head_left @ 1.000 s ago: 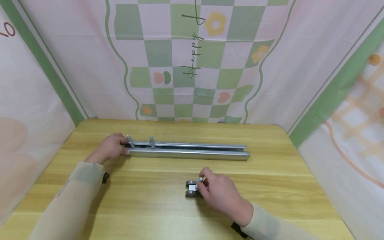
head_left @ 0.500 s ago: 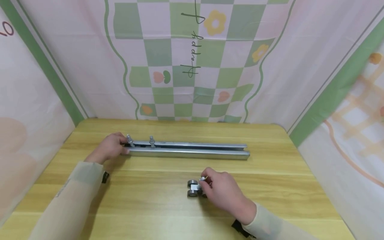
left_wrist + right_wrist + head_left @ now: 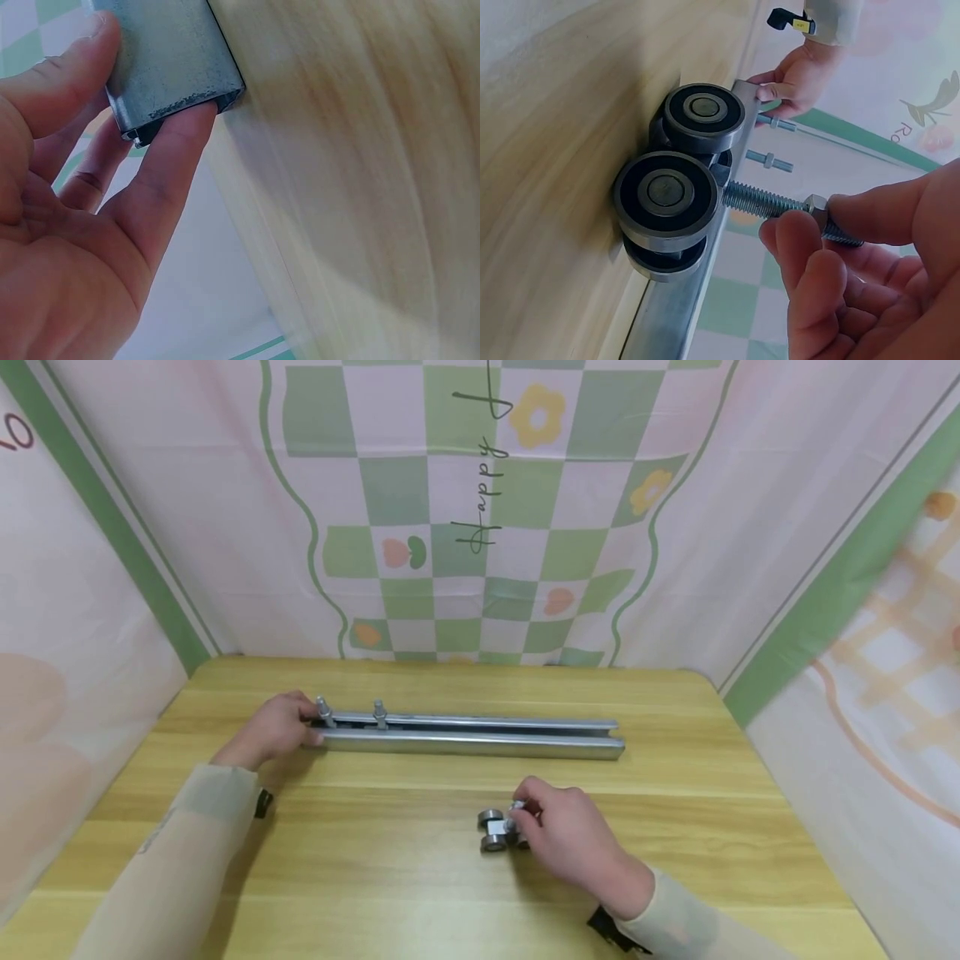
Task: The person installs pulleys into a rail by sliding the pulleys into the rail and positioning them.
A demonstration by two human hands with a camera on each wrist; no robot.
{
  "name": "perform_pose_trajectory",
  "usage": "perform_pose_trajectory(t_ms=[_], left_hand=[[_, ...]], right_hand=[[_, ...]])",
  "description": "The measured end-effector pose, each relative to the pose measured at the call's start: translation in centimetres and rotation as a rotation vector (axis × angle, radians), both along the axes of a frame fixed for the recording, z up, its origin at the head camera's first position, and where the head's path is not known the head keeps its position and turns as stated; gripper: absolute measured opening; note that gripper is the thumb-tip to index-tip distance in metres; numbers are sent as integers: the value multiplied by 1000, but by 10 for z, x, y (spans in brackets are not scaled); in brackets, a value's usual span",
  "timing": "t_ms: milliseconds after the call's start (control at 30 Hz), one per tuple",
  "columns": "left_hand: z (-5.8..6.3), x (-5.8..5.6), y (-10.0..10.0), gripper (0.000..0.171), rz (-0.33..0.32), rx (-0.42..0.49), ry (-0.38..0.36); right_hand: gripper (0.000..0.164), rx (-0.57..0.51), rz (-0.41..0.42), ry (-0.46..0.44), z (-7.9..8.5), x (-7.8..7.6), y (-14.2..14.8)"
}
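Note:
A silver metal rail [image 3: 465, 742] with a slotted top lies lengthwise across the table. My left hand [image 3: 281, 725] grips its left end; in the left wrist view, the thumb lies along one side and a finger reaches the end opening of the rail [image 3: 176, 64]. Two bolts [image 3: 379, 714] stand upright out of the slot near that end. In front of the rail, my right hand [image 3: 566, 835] pinches a roller trolley [image 3: 497, 831] by its bolt. In the right wrist view, thumb and fingers hold the nut [image 3: 817, 208] on the threaded shank [image 3: 757, 199], beside dark-faced steel wheels [image 3: 666, 193].
The wooden table [image 3: 360, 877] has rounded back corners. Behind it hangs a printed curtain [image 3: 465, 502] with green checks and flowers, and more patterned cloth [image 3: 885, 635] closes in the right side. A black band [image 3: 611, 931] shows at the right wrist.
My right hand has moved a little to the right with the roller trolley, its wheels staying low over the table. The left hand and the rail have not moved.

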State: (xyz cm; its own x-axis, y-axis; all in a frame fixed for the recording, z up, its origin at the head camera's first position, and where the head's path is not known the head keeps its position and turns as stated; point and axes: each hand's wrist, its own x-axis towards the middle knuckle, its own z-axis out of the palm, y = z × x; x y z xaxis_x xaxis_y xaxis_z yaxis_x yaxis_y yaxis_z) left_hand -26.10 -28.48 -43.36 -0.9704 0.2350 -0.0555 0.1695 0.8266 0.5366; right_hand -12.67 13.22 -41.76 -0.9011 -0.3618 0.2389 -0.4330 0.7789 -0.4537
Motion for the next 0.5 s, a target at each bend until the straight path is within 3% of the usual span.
perform_pose_trajectory(t_ms=[500], left_hand=[[1, 0, 1, 39, 3, -6, 2]], right_hand=[[8, -25, -53, -116, 10, -3, 19]])
